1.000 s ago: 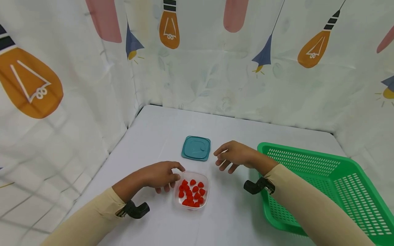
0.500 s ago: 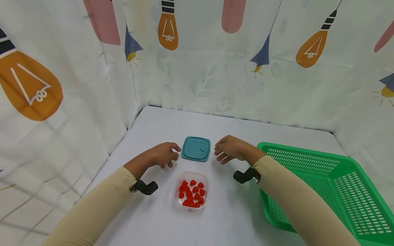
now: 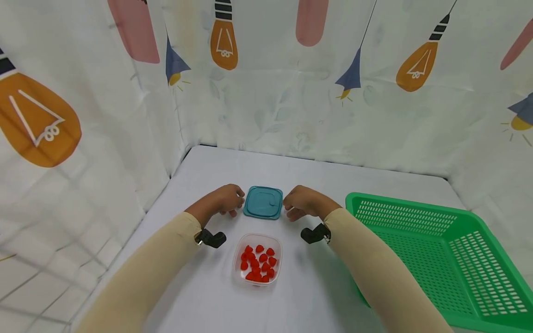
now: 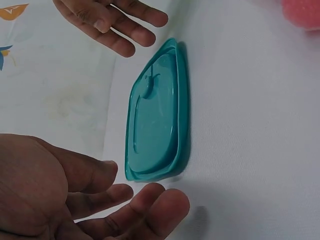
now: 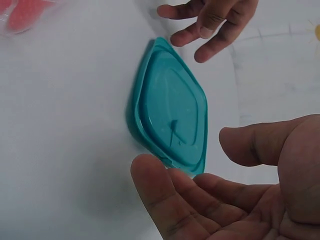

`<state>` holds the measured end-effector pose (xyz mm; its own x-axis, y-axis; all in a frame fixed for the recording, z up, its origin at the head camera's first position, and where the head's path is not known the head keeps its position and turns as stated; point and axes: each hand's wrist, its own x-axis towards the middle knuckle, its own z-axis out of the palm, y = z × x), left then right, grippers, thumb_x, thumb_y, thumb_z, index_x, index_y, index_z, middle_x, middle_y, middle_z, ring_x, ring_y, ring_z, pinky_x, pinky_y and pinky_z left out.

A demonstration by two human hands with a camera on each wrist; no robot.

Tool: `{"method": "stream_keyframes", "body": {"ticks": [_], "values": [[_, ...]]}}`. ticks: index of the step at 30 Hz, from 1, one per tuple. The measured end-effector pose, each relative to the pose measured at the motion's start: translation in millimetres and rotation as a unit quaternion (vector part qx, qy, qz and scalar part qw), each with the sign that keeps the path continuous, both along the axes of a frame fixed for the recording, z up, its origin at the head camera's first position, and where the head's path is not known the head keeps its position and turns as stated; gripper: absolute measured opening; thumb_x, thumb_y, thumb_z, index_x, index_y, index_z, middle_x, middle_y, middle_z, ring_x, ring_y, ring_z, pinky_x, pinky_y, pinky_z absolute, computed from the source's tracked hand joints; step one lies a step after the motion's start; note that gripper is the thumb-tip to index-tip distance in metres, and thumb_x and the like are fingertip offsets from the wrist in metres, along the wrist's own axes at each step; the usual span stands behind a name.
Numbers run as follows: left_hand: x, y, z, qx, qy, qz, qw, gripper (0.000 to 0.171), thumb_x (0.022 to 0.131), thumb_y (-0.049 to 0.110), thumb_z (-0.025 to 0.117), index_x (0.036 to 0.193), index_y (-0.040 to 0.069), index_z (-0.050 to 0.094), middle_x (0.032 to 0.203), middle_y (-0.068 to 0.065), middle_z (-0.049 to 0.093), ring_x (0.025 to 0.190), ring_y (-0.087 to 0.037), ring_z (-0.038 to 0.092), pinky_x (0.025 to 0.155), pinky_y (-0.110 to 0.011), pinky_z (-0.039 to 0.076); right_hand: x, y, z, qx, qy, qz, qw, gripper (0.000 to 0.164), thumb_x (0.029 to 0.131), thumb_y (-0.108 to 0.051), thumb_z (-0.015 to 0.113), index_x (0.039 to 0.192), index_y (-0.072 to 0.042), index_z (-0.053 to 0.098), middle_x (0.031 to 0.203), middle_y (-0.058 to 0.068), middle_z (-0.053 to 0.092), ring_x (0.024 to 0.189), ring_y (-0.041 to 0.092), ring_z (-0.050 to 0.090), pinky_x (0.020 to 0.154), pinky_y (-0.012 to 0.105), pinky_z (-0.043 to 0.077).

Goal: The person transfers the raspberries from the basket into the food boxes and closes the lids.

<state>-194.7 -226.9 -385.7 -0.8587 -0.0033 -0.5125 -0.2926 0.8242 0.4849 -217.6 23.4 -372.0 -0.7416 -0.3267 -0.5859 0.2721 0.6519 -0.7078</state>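
Observation:
A teal plastic lid (image 3: 263, 202) with a small raised tab lies flat on the white table. My left hand (image 3: 228, 199) is at its left side, fingers loosely bent and holding nothing; in the left wrist view its fingertips (image 4: 167, 212) are right by the near edge of the lid (image 4: 155, 115). On the other side, my right hand (image 3: 303, 202) is close to the lid's right edge, thumb and fingers apart with nothing between them, as the right wrist view shows. Nearer to me stands a clear square container (image 3: 238, 273) with several small red strawberry-like pieces (image 3: 255, 263) inside.
A large green plastic basket (image 3: 420, 210) stands on the right, partly behind my right sleeve (image 3: 370, 259). White printed curtains (image 3: 266, 106) hang behind the table (image 3: 208, 300) and along its left side.
My left hand has moved from the container's rim forward to the lid's left side. The right hand has come left toward the lid's right edge. Lid and container have stayed put.

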Motion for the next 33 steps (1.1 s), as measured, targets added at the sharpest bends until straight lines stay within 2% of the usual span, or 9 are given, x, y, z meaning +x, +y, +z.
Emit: {"method": "stream_keyframes", "body": {"ticks": [5, 9, 13, 17, 23, 28, 33], "values": [[-7.9, 2.5, -3.8, 0.005, -0.010, 0.015, 0.9998, 0.041, 0.106, 0.017, 0.057, 0.143, 0.001, 0.053, 0.100, -0.011, 0.067, 0.075, -0.023, 0.067, 0.063, -0.032, 0.052, -4.5, -1.6, -4.9, -0.008, -0.004, -0.012, 1.000, 0.040, 0.102, -0.014, 0.060, 0.137, 0.006, 0.056, 0.123, 0.020, 0.064, 0.095, 0.028, 0.070, 0.083, 0.036, 0.060], [-11.3, 3.2, -6.4, 0.002, -0.017, 0.024, 0.9996, 0.036, 0.106, 0.015, 0.055, 0.139, 0.000, 0.056, 0.091, -0.012, 0.069, 0.069, -0.021, 0.063, 0.056, -0.029, 0.046, -6.1, -4.1, -9.9, -0.012, -0.003, -0.011, 1.000, 0.039, 0.101, -0.013, 0.061, 0.135, 0.006, 0.058, 0.120, 0.018, 0.065, 0.093, 0.028, 0.070, 0.082, 0.035, 0.060], [-14.5, 3.0, -11.1, -0.001, -0.017, 0.028, 0.9995, 0.031, 0.105, 0.012, 0.055, 0.133, 0.000, 0.060, 0.080, -0.012, 0.068, 0.062, -0.018, 0.057, 0.051, -0.027, 0.040, -4.6, -8.1, -15.1, -0.014, 0.001, -0.001, 1.000, 0.035, 0.101, -0.013, 0.062, 0.129, 0.007, 0.062, 0.115, 0.016, 0.067, 0.091, 0.027, 0.070, 0.082, 0.035, 0.060], [-16.4, 3.7, -14.3, 0.007, -0.015, 0.031, 0.9994, 0.029, 0.101, 0.008, 0.057, 0.129, 0.000, 0.062, 0.082, -0.012, 0.067, 0.062, -0.017, 0.055, 0.049, -0.026, 0.037, -3.4, -10.8, -20.5, -0.001, 0.006, -0.002, 1.000, 0.028, 0.101, -0.013, 0.061, 0.121, 0.007, 0.065, 0.108, 0.015, 0.066, 0.087, 0.025, 0.068, 0.080, 0.033, 0.059], [-16.7, 6.6, -13.0, 0.007, -0.016, 0.032, 0.9993, 0.026, 0.099, 0.006, 0.061, 0.123, 0.000, 0.066, 0.084, -0.012, 0.067, 0.061, -0.017, 0.053, 0.049, -0.027, 0.038, -2.6, -11.0, -21.4, 0.038, 0.024, 0.003, 0.999, 0.026, 0.101, -0.014, 0.063, 0.117, 0.006, 0.066, 0.098, 0.014, 0.067, 0.081, 0.024, 0.067, 0.076, 0.031, 0.057], [-13.6, 7.0, -10.0, -0.011, 0.002, 0.010, 0.9999, 0.019, 0.099, 0.010, 0.062, 0.112, 0.000, 0.071, 0.074, -0.010, 0.068, 0.061, -0.017, 0.055, 0.050, -0.027, 0.041, -2.9, -9.9, -20.3, 0.037, 0.030, -0.003, 0.999, 0.026, 0.100, -0.012, 0.065, 0.119, 0.007, 0.067, 0.095, 0.014, 0.066, 0.080, 0.023, 0.064, 0.072, 0.030, 0.056], [-9.5, 7.0, -3.5, -0.026, 0.012, -0.001, 0.9996, 0.017, 0.097, 0.014, 0.064, 0.103, 0.000, 0.072, 0.076, -0.010, 0.068, 0.073, -0.021, 0.060, 0.058, -0.030, 0.050, -3.5, -9.9, -17.6, 0.051, 0.035, -0.025, 0.998, 0.016, 0.098, -0.011, 0.067, 0.103, 0.004, 0.072, 0.089, 0.013, 0.069, 0.077, 0.023, 0.062, 0.067, 0.028, 0.056]]}}
